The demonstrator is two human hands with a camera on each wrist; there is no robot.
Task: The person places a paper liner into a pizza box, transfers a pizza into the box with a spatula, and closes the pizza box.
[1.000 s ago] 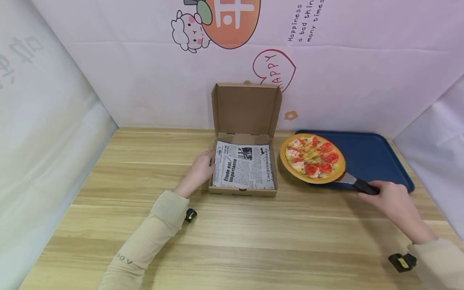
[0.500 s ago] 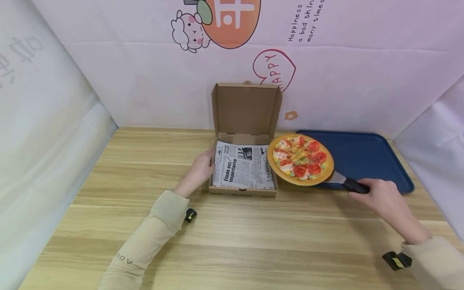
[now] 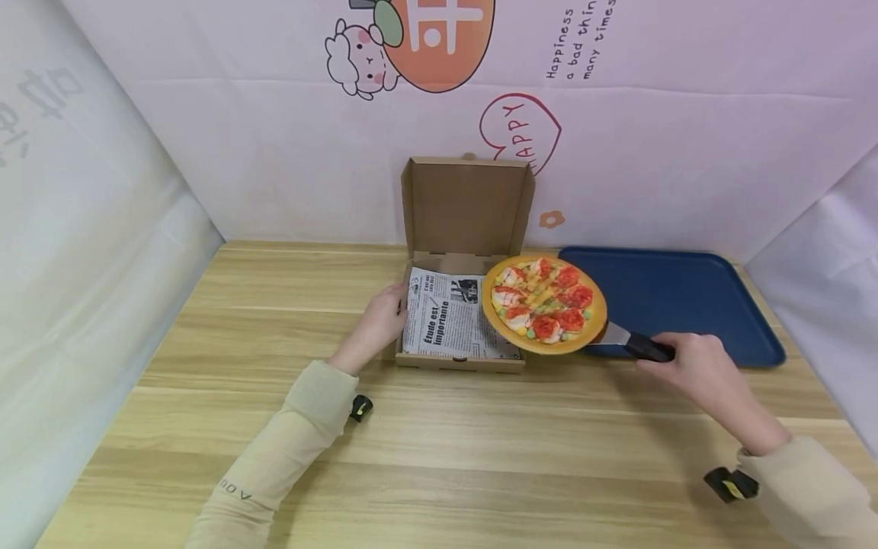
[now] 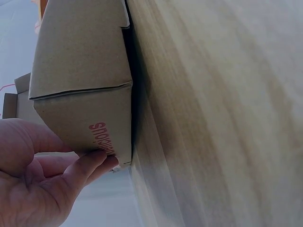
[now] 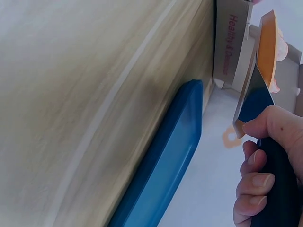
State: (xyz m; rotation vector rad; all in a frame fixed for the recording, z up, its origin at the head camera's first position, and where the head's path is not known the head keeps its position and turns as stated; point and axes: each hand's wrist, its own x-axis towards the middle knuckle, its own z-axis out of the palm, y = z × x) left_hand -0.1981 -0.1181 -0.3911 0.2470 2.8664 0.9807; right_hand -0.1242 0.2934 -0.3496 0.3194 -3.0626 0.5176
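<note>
A small cardboard pizza box [image 3: 459, 366] stands with its lid raised, its base lined with newspaper-print paper [image 3: 439, 320]. My left hand [image 3: 376, 316] pinches the box's left side wall; in the left wrist view, several fingertips [image 4: 97, 161] press the outer face and the thumb goes behind the edge. My right hand [image 3: 700, 374] grips the black handle of a pizza server [image 3: 610, 335], whose metal blade also shows in the right wrist view. On the blade sits a round pizza [image 3: 545, 305] with red and white toppings, held above the right part of the box.
A dark blue tray [image 3: 672, 297] lies to the right on the wooden table [image 3: 439, 457], close to the back. White printed cloth [image 3: 274, 152] hangs behind the table and along both sides. The box lid [image 3: 469, 206] stands upright near the back cloth.
My right hand has moved left with the pizza server and pizza, from over the tray's left end to over the box's right part. My left hand has stayed at the box.
</note>
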